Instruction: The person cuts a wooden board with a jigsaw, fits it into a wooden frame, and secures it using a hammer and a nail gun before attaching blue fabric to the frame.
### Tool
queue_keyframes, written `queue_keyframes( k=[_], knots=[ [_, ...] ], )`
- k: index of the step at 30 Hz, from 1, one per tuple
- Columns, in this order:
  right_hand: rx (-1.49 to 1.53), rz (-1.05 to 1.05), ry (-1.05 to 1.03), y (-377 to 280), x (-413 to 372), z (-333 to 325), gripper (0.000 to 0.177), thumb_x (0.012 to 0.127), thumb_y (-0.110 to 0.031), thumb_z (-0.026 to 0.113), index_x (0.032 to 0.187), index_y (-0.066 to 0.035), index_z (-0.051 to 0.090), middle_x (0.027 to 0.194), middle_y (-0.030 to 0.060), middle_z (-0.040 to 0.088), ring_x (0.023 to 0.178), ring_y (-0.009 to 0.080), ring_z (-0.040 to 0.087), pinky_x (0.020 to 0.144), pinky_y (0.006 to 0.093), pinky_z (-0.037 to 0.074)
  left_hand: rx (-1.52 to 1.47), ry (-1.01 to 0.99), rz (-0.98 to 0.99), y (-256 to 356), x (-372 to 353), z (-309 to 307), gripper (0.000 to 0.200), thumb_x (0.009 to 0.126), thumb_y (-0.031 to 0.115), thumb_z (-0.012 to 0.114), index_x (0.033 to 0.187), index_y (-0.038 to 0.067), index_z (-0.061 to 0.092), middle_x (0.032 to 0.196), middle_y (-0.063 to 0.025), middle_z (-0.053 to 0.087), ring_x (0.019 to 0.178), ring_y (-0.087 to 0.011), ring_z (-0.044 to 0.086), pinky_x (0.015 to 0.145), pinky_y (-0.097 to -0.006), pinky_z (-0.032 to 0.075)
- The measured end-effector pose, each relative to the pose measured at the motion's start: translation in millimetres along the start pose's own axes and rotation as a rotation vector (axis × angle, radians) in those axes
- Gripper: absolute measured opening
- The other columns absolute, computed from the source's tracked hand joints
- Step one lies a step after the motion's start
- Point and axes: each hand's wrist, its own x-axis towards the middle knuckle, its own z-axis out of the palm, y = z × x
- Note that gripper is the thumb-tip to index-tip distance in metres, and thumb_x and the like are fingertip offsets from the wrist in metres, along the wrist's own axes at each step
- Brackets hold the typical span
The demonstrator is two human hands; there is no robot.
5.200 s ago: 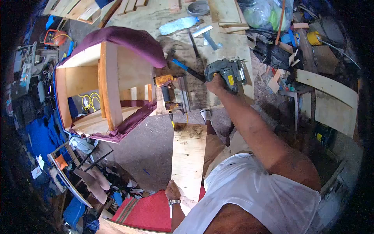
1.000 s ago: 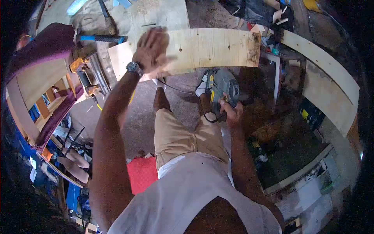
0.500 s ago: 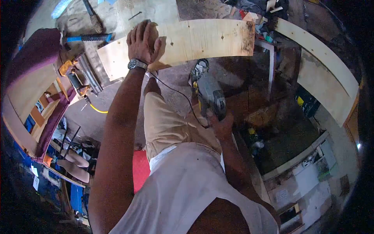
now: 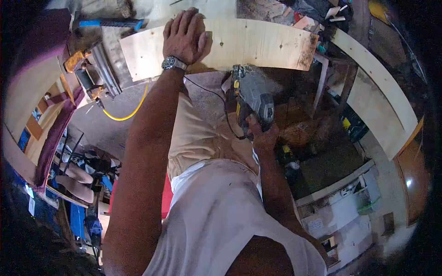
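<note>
A long, curved plywood board [image 4: 258,42] with dark knots and a stained right end lies across the bench in front of me. My left hand [image 4: 185,39], with a watch at the wrist, presses flat on its left part, fingers stretched and thumb apart. In my right hand [image 4: 261,133] is a grey and yellow jigsaw [image 4: 253,94], gripped at its rear handle. Its front end is right at the board's near edge, right of my left hand. A dark cord [image 4: 207,88] runs from the jigsaw toward my left wrist.
At left lie a blue-handled tool [image 4: 110,23] and a nail gun [image 4: 87,80] on a yellow air hose [image 4: 133,112]. A purple upholstered frame [image 4: 39,69] stands at far left. More curved boards [image 4: 375,64] rest at right, near a table leg [image 4: 321,85].
My right hand has brought the jigsaw forward to the board's near edge. The left hand stays flat on the board, while the whole view has shifted a little.
</note>
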Motion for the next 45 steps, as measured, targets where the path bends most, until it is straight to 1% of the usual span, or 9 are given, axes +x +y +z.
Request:
queue_keyframes(
  k=[3, 12, 15, 19, 22, 34, 39, 43, 45],
  knots=[
    [-0.340, -0.119, 0.022, -6.3, -2.8, 1.9, 0.033, 0.085, -0.025, 0.074, 0.101, 0.002, 0.062, 0.090, 0.0105, 0.066, 0.077, 0.0211, 0.062, 0.072, 0.0375, 0.050, 0.016, -0.027, -0.017, 1.3, -1.6, -1.6, 0.053, 0.089, 0.042, 0.049, 0.136, 0.018, 0.048, 0.148, -0.0064, 0.041, 0.137, -0.0297, 0.036, 0.114, -0.0484, 0.022],
    [-0.330, -0.126, 0.148, -4.1, -6.2, 16.9, 0.049, 0.076, -0.029, 0.079, 0.109, 0.002, 0.062, 0.097, 0.0175, 0.069, 0.088, 0.0310, 0.067, 0.081, 0.0422, 0.051, -0.015, -0.056, -0.015, -3.1, 1.2, -4.6, 0.054, 0.088, 0.038, 0.051, 0.138, 0.017, 0.047, 0.148, -0.0046, 0.041, 0.137, -0.0297, 0.036, 0.113, -0.0495, 0.024],
    [-0.303, 0.079, 0.023, 10.9, 5.0, 7.7, 0.043, 0.084, -0.024, 0.076, 0.113, 0.002, 0.059, 0.096, 0.0101, 0.066, 0.081, 0.0185, 0.061, 0.073, 0.0362, 0.051, 0.017, -0.052, -0.013, -3.7, -1.3, -2.9, 0.056, 0.087, 0.042, 0.049, 0.136, 0.014, 0.048, 0.147, -0.0084, 0.041, 0.136, -0.0306, 0.036, 0.113, -0.0485, 0.023],
    [-0.468, -0.212, 0.128, 45.6, 19.0, 6.1, 0.032, 0.085, -0.021, 0.076, 0.104, 0.000, 0.061, 0.083, 0.0046, 0.066, 0.065, 0.0117, 0.057, 0.058, 0.0290, 0.048, 0.038, -0.023, -0.011, 4.7, 2.8, -7.6, 0.055, 0.088, 0.042, 0.051, 0.139, 0.021, 0.046, 0.149, -0.0067, 0.039, 0.137, -0.0289, 0.037, 0.114, -0.0487, 0.024],
    [-0.286, -0.061, 0.130, 43.2, -7.3, -2.6, 0.027, 0.085, -0.019, 0.076, 0.100, -0.001, 0.062, 0.079, 0.0026, 0.065, 0.062, 0.0098, 0.055, 0.055, 0.0266, 0.046, -0.002, -0.067, -0.014, 7.9, -5.3, -9.3, 0.056, 0.087, 0.039, 0.052, 0.137, 0.012, 0.047, 0.146, -0.0136, 0.042, 0.136, -0.0346, 0.036, 0.113, -0.0522, 0.023],
    [-0.312, -0.256, 0.136, 43.4, 8.6, 4.8, 0.026, 0.085, -0.022, 0.075, 0.099, -0.002, 0.065, 0.080, 0.0015, 0.066, 0.063, 0.0087, 0.058, 0.058, 0.0276, 0.047, -0.055, -0.025, 0.001, 11.2, 6.3, -19.0, 0.054, 0.089, 0.038, 0.045, 0.134, 0.007, 0.049, 0.141, -0.0188, 0.045, 0.131, -0.0388, 0.039, 0.110, -0.0553, 0.027],
    [-0.328, -0.075, 0.076, 25.8, 3.6, 6.0, 0.027, 0.086, -0.023, 0.074, 0.098, 0.000, 0.066, 0.085, 0.0042, 0.068, 0.074, 0.0138, 0.062, 0.068, 0.0326, 0.050, -0.044, -0.024, 0.017, 2.7, 2.2, -12.5, 0.055, 0.090, 0.040, 0.045, 0.135, 0.008, 0.048, 0.143, -0.0185, 0.043, 0.134, -0.0384, 0.037, 0.111, -0.0551, 0.025],
    [-0.286, -0.200, 0.088, 7.2, 2.5, 13.8, 0.030, 0.085, -0.025, 0.075, 0.098, 0.000, 0.066, 0.087, 0.0068, 0.069, 0.079, 0.0193, 0.064, 0.072, 0.0354, 0.050, -0.008, -0.076, -0.007, 4.8, 1.3, -13.6, 0.057, 0.092, 0.043, 0.043, 0.137, 0.009, 0.047, 0.146, -0.0181, 0.041, 0.135, -0.0383, 0.035, 0.113, -0.0544, 0.022],
    [-0.286, -0.255, 0.160, -0.2, 0.2, 19.8, 0.031, 0.083, -0.026, 0.076, 0.097, 0.000, 0.066, 0.086, 0.0078, 0.069, 0.078, 0.0210, 0.064, 0.073, 0.0361, 0.050, 0.037, -0.036, 0.000, 4.5, 0.2, -6.4, 0.055, 0.089, 0.042, 0.048, 0.139, 0.017, 0.046, 0.148, -0.0104, 0.040, 0.137, -0.0330, 0.035, 0.114, -0.0498, 0.022]
  ],
)
